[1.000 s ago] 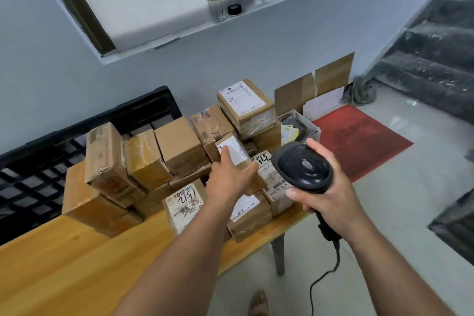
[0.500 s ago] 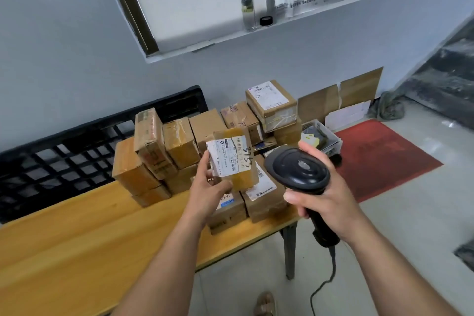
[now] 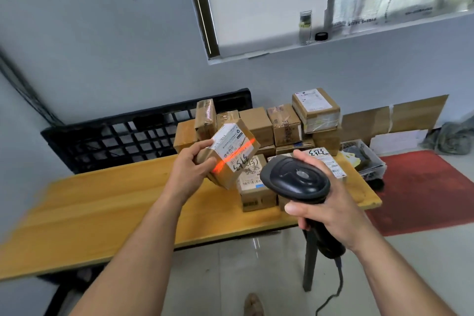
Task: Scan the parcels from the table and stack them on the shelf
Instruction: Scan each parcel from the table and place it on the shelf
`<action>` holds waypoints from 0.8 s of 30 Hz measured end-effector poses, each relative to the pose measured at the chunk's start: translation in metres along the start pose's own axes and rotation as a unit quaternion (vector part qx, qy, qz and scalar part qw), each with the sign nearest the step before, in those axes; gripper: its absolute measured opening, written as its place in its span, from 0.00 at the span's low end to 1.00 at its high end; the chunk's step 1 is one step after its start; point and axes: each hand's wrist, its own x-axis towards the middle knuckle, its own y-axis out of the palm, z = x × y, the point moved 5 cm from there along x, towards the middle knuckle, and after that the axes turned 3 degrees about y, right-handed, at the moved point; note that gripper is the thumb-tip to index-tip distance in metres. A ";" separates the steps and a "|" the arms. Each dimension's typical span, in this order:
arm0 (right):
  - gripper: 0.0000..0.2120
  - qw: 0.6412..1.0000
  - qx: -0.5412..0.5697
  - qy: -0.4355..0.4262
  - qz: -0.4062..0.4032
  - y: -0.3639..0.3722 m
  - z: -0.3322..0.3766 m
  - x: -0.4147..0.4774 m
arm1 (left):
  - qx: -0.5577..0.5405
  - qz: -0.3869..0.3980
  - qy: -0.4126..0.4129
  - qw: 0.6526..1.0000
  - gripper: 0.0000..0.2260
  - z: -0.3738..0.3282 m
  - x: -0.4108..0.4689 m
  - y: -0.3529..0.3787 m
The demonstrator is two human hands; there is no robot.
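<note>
Gripping a small parcel by its left end, the left hand holds it tilted above the desk, label toward the scanner; the red beam runs across the label. Over the desk's right end, the right hand clutches the scanner's handle.

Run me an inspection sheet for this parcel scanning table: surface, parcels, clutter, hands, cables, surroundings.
Surface: wooden table, parcels piled at its far right end.
Job's things: held parcel off the table, red scan line across its label; scanner aimed at it.
Clutter: plastic tray of oddments at the table's right end.
Grippers: left hand grips the held parcel; right hand grips the scanner.
Cables: scanner cable hangs below the handle.
Surroundings: black crate behind the table, red mat, jar on window ledge.
</note>
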 end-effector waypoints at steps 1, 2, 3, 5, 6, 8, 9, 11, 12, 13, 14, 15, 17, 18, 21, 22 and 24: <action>0.44 1.000 -0.001 -0.003 0.006 0.003 0.001 -0.001 | 0.008 -0.004 0.002 1.000 0.18 0.000 -0.003 -0.007; 0.44 1.000 -0.001 -0.006 0.011 0.006 0.001 -0.001 | 0.018 -0.009 0.002 1.000 0.18 0.000 -0.005 -0.013; 0.44 1.000 0.000 -0.006 0.017 0.010 0.002 -0.002 | 0.026 -0.013 0.001 1.000 0.18 0.001 -0.008 -0.018; 0.43 1.000 0.002 -0.001 0.029 0.017 0.004 -0.002 | 0.033 -0.019 -0.002 0.999 0.18 0.004 -0.013 -0.028; 0.43 0.999 0.004 0.001 0.035 0.020 0.005 -0.002 | 0.034 -0.021 -0.002 0.999 0.18 0.005 -0.016 -0.031; 0.43 0.999 0.005 0.001 0.047 0.028 0.006 -0.002 | 0.038 -0.030 -0.002 0.999 0.18 0.007 -0.020 -0.039; 0.43 0.999 0.004 0.000 0.051 0.032 0.007 -0.001 | 0.042 -0.036 -0.002 0.998 0.18 0.008 -0.023 -0.043; 0.44 0.998 -0.002 -0.004 0.057 0.040 0.009 0.001 | 0.056 -0.046 0.002 0.997 0.18 0.009 -0.027 -0.054; 0.44 0.998 -0.007 -0.006 0.061 0.044 0.010 0.002 | 0.062 -0.049 0.005 0.997 0.18 0.010 -0.028 -0.059; 0.44 0.998 -0.012 -0.007 0.064 0.049 0.012 0.004 | 0.064 -0.052 0.006 0.997 0.18 0.011 -0.030 -0.065; 0.44 0.998 -0.018 -0.005 0.067 0.054 0.013 0.006 | 0.065 -0.057 0.007 0.996 0.17 0.012 -0.031 -0.072; 0.44 0.997 -0.025 -0.003 0.071 0.060 0.014 0.008 | 0.067 -0.063 0.007 0.996 0.17 0.013 -0.032 -0.078; 0.46 0.996 -0.037 0.001 0.081 0.074 0.015 0.013 | 0.066 -0.070 0.007 0.995 0.17 0.016 -0.034 -0.093; 0.45 0.996 -0.040 0.000 0.085 0.082 0.014 0.016 | 0.064 -0.073 0.007 0.995 0.17 0.018 -0.035 -0.102; 0.45 0.995 -0.036 -0.006 0.094 0.110 0.013 0.025 | 0.067 -0.080 0.004 0.995 0.17 0.029 -0.039 -0.132; 0.45 0.995 -0.035 -0.008 0.097 0.121 0.015 0.028 | 0.065 -0.083 0.002 0.994 0.18 0.033 -0.041 -0.144; 0.45 0.994 -0.035 -0.011 0.102 0.145 0.021 0.033 | 0.050 -0.090 -0.004 0.995 0.21 0.041 -0.046 -0.168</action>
